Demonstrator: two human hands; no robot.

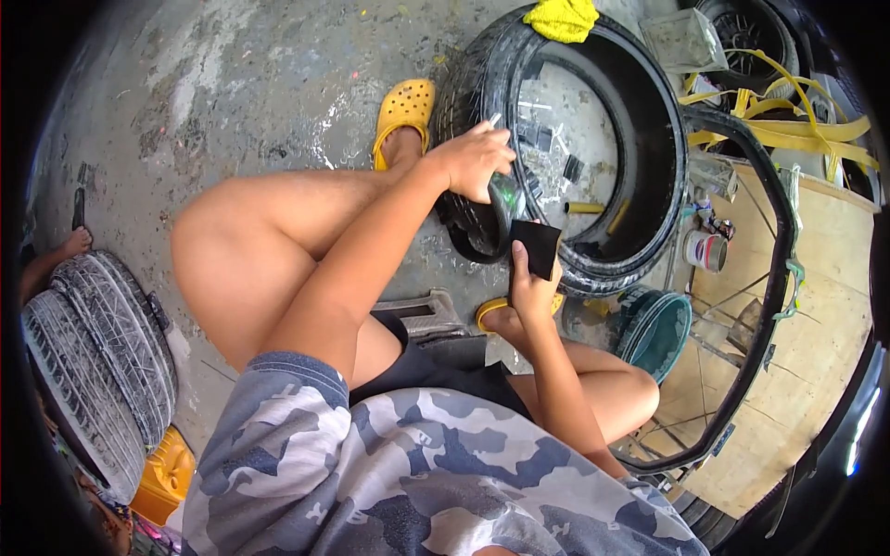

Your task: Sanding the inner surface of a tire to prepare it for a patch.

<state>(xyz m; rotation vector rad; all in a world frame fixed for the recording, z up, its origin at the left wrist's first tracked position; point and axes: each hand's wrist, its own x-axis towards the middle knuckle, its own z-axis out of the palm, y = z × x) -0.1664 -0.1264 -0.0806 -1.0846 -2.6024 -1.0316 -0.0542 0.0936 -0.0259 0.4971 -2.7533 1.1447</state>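
Note:
A large black tyre (640, 102) lies on the floor in front of me, its open middle showing debris on the concrete. My left hand (475, 162) is closed at the tyre's near left rim; a small pale tip pokes out above the fingers, and the rest of what it grips is hidden. Just below that hand, a shiny green patch (508, 196) shows on the dark rubber. In my right hand (535, 289) is a black rectangular sheet (536, 246), thumb flat against it, held near the tyre's lower left side.
A yellow cloth (562, 18) hangs over the tyre's far edge. To the right are a teal bucket (666, 335), a paint-spattered can (706, 251), a black frame (779, 204) and plywood (816, 278). Worn tyres (111, 343) and an orange container (165, 474) stand left, near another person's limb.

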